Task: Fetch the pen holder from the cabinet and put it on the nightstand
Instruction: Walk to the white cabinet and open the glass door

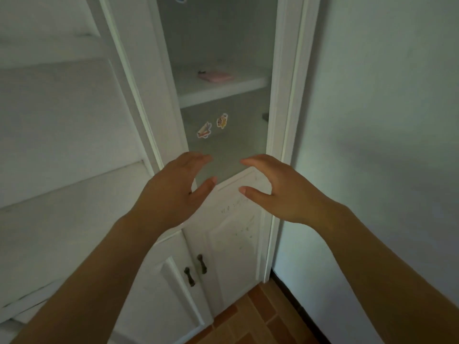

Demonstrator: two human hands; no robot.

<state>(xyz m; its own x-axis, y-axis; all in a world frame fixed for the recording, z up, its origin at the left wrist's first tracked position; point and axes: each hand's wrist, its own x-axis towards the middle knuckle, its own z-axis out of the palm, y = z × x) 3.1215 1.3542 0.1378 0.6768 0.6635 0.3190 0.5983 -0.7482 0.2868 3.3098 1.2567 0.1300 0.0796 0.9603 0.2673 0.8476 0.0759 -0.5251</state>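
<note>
A tall white cabinet stands open in front of me, with a shelf and a lower bay behind my hands. No pen holder is visible in it. My left hand and my right hand are both raised side by side at the mouth of the lower bay. Their fingers are curved and spread, palms facing each other, and nothing is between them. The nightstand is out of view.
A flat pink object lies on the shelf. Two stickers are on the cabinet's back panel. Two lower doors with dark handles are closed. A white wall is on the right; brown tiled floor lies below.
</note>
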